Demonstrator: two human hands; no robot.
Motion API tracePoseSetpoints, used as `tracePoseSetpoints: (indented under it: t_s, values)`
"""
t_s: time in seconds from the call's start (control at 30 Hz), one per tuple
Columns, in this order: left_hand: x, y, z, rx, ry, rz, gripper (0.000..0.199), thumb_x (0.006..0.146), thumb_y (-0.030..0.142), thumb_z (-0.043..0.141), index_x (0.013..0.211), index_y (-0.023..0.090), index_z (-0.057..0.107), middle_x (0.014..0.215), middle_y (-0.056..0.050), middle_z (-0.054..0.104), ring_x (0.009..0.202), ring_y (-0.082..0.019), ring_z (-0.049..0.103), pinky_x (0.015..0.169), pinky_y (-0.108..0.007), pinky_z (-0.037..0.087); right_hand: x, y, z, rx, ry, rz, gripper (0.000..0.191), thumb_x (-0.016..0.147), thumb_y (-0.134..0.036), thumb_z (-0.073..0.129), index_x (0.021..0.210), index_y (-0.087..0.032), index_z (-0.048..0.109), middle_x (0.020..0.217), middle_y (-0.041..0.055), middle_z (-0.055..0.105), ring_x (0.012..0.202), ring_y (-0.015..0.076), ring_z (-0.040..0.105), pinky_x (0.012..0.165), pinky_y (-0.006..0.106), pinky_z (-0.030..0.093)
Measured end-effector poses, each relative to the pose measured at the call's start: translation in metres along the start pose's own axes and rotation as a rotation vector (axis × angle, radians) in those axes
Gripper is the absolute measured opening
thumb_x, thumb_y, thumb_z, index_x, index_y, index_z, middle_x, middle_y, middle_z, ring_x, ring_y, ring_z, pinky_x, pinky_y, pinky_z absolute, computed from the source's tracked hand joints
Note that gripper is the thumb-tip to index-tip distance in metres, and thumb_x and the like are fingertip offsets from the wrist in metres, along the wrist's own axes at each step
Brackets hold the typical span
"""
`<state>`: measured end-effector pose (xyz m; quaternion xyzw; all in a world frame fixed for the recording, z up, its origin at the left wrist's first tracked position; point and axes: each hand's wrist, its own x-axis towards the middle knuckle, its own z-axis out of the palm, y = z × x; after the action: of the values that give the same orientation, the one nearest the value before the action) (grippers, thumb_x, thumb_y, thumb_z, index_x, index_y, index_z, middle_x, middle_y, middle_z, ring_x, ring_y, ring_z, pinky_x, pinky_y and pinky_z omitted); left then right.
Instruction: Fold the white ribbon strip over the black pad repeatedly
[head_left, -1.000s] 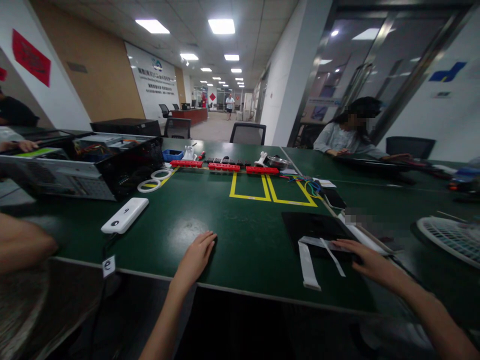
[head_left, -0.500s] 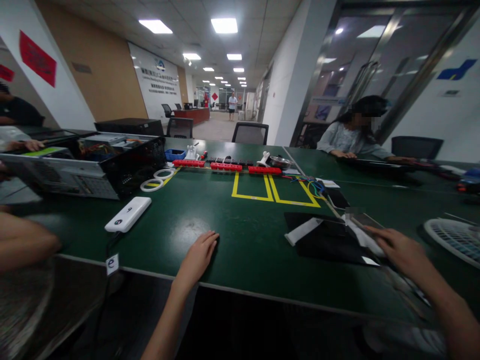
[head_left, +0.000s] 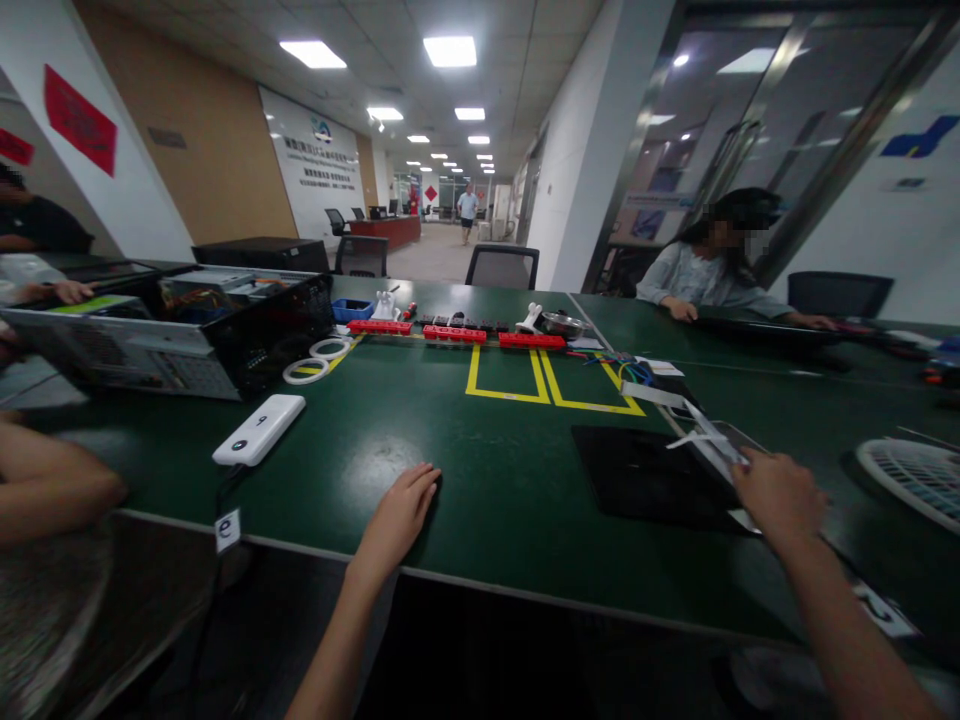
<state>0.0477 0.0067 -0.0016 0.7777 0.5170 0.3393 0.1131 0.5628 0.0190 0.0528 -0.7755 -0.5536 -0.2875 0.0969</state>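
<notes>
My left hand (head_left: 401,512) lies palm down near the front edge of the green table (head_left: 495,490), holding nothing, its fingers stretched out. On the right, my right hand (head_left: 780,495) is closed around one end of some white strips (head_left: 709,440). They slant back and left from my fingers, raised over a flat black sheet (head_left: 637,475). Their exact kind is not clear. Behind them a dark phone-like slab (head_left: 671,385) is partly covered. Some pale edges under my right hand are hidden by the fingers.
A white power bank (head_left: 260,430) and an open computer case (head_left: 180,330) stand left, near another person's arm (head_left: 56,465). Red strips (head_left: 455,334), yellow tape outlines (head_left: 510,396) and coloured wires (head_left: 634,372) lie farther back. A white racket-like grid (head_left: 911,475) lies right.
My right hand has moved slightly left with the white strips. The strip that lay across the black sheet has swung up and back, baring more of the sheet. My left hand stays put.
</notes>
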Motion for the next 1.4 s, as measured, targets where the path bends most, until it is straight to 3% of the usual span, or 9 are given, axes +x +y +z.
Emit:
tracePoseSetpoints:
  t_s: [0.1,0.2,0.27,0.4,0.57,0.83,1.07,1.27,1.4]
  values:
    - [0.0,0.001,-0.001,0.012,-0.008,-0.004,0.031,0.094,0.024,0.041,0.115,0.018,0.063,0.123,-0.009,0.062,0.117,-0.02,0.055,0.104,-0.039,0.039,-0.001,-0.015,0.003,0.017,-0.014,-0.081,0.04,0.084,-0.028,0.039,0.111,-0.013,0.065,0.102,0.0222,0.062,0.085,0.0309,0.058,0.062,0.039,0.041]
    - [0.0,0.002,-0.001,0.02,-0.006,0.001,0.031,0.094,0.024,0.041,0.115,0.018,0.063,0.123,-0.009,0.062,0.117,-0.021,0.055,0.103,-0.038,0.04,-0.003,-0.035,0.013,0.112,-0.068,-0.331,0.038,0.085,-0.032,0.041,0.112,-0.018,0.064,0.115,0.0135,0.06,0.102,0.0258,0.055,0.08,0.037,0.044]
    - [-0.001,0.001,0.0,0.023,0.003,0.006,0.031,0.094,0.025,0.041,0.115,0.019,0.062,0.123,-0.009,0.062,0.116,-0.02,0.056,0.103,-0.039,0.04,-0.006,-0.048,0.023,0.186,-0.102,-0.449,0.04,0.086,-0.035,0.04,0.109,-0.016,0.066,0.114,0.0141,0.06,0.104,0.0248,0.055,0.086,0.038,0.044]
    - [0.0,0.002,-0.001,0.036,-0.013,0.0,0.031,0.094,0.025,0.041,0.115,0.018,0.063,0.123,-0.009,0.062,0.117,-0.021,0.055,0.103,-0.039,0.04,-0.015,-0.067,0.029,0.265,-0.122,-0.485,0.047,0.087,-0.039,0.037,0.112,-0.01,0.064,0.114,0.0199,0.058,0.099,0.0268,0.058,0.085,0.041,0.046]
    - [0.0,0.003,-0.002,0.051,-0.023,0.003,0.031,0.094,0.025,0.042,0.116,0.017,0.062,0.125,-0.009,0.061,0.118,-0.02,0.054,0.104,-0.038,0.038,-0.034,-0.103,-0.006,0.26,-0.171,-0.54,0.045,0.089,-0.035,0.037,0.122,-0.012,0.058,0.119,0.0178,0.056,0.107,0.0259,0.053,0.09,0.039,0.043]
    - [-0.001,0.005,-0.004,0.073,-0.049,0.019,0.032,0.093,0.029,0.044,0.118,0.018,0.061,0.126,-0.01,0.06,0.12,-0.022,0.052,0.103,-0.04,0.038,-0.074,-0.212,-0.078,0.204,-0.21,-0.467,0.043,0.091,-0.033,0.034,0.126,-0.013,0.051,0.12,0.0193,0.055,0.111,0.0326,0.047,0.083,0.05,0.042]
    - [-0.002,0.01,-0.011,0.139,-0.191,0.152,0.058,0.081,0.049,0.06,0.134,0.029,0.046,0.14,-0.007,0.048,0.133,-0.03,0.035,0.107,-0.055,0.024,-0.095,-0.276,-0.106,0.267,-0.265,-0.403,0.046,0.091,-0.033,0.033,0.13,-0.014,0.046,0.121,0.0239,0.052,0.111,0.0399,0.046,0.078,0.06,0.04]
    - [-0.002,0.009,-0.011,0.182,-0.258,0.178,0.055,0.079,0.048,0.063,0.13,0.03,0.05,0.14,-0.008,0.047,0.132,-0.029,0.038,0.107,-0.055,0.022,-0.094,-0.287,-0.115,0.289,-0.313,-0.44,0.044,0.092,-0.035,0.031,0.127,-0.014,0.049,0.118,0.0225,0.055,0.107,0.0375,0.049,0.076,0.055,0.043]
    - [-0.001,0.009,-0.012,0.172,-0.261,0.175,0.054,0.08,0.045,0.063,0.13,0.029,0.05,0.14,-0.009,0.047,0.13,-0.027,0.04,0.107,-0.054,0.023,-0.058,-0.248,-0.113,0.352,-0.23,-0.377,0.039,0.093,-0.04,0.032,0.109,-0.019,0.06,0.106,0.0135,0.059,0.091,0.0234,0.056,0.071,0.035,0.045]
